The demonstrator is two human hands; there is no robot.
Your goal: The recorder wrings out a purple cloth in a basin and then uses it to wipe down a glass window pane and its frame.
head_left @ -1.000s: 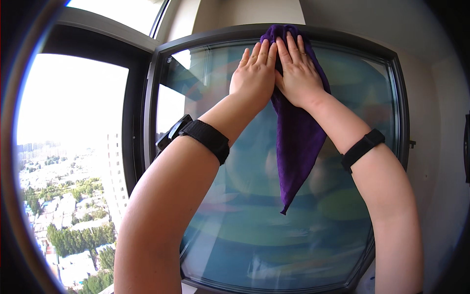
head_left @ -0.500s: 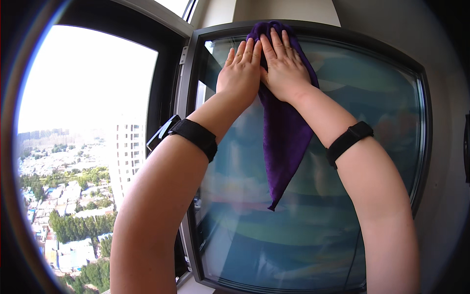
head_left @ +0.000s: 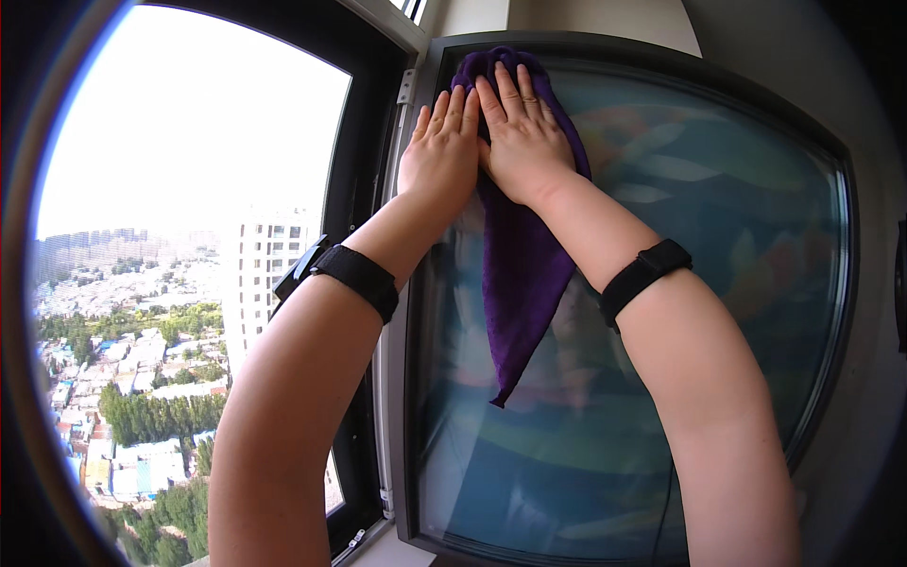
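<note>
A purple cloth (head_left: 521, 283) is spread against the upper left part of a window pane (head_left: 605, 416), its bunched top near the frame and its tapered end hanging down the glass. Flat on the cloth lies my right hand (head_left: 527, 142), fingers stretched upward. My left hand (head_left: 441, 154) is beside it, also flat with straight fingers, its fingertips by the cloth's left edge and the pane's left border. The two hands touch or nearly touch at the thumb side. What lies under the palms is hidden.
The pane sits in a dark grey sash frame (head_left: 850, 255), swung inward on a hinge (head_left: 406, 87). To the left is the window opening (head_left: 208, 142), with a tall building (head_left: 260, 283), trees and low roofs far below. A wall (head_left: 879, 142) stands at the right.
Both hands and the cloth have shifted left across the pane, toward its hinged edge. The view has also turned a little, so the frame appears further right.
</note>
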